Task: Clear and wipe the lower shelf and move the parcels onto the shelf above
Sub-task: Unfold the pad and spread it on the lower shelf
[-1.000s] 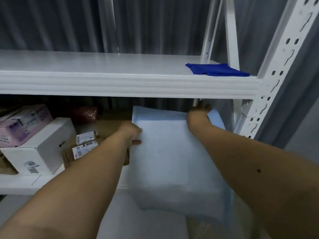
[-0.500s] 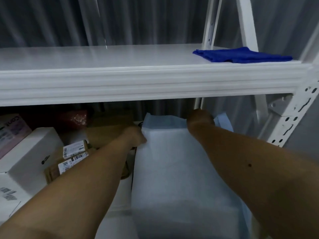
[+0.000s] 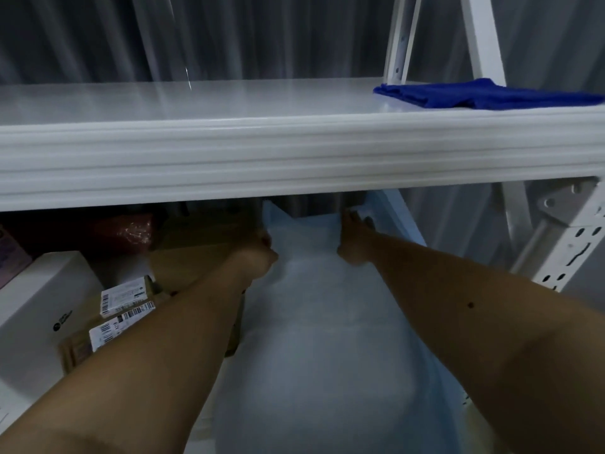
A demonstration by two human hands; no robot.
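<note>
A large pale blue soft parcel (image 3: 327,339) lies between my forearms, its far end under the upper shelf (image 3: 294,152). My left hand (image 3: 255,257) grips the parcel's far left edge, fingers curled round it. My right hand (image 3: 355,240) holds the far right corner, fingertips over the edge. On the lower shelf to the left sit a brown cardboard parcel (image 3: 196,253) with barcode labels (image 3: 124,296) and a white box (image 3: 42,309). A folded blue cloth (image 3: 484,95) lies on the upper shelf at the right.
A white perforated upright (image 3: 569,244) and its bracket stand at the right. A reddish wrapped parcel (image 3: 131,227) lies in shadow at the back of the lower shelf. Grey corrugated wall runs behind the rack. The upper shelf's front beam hangs just above my hands.
The view has moved closer and lower, so the upper shelf's beam now fills more of the frame. Both hands keep hold of the blue parcel's far end, which sits deeper under the beam.
</note>
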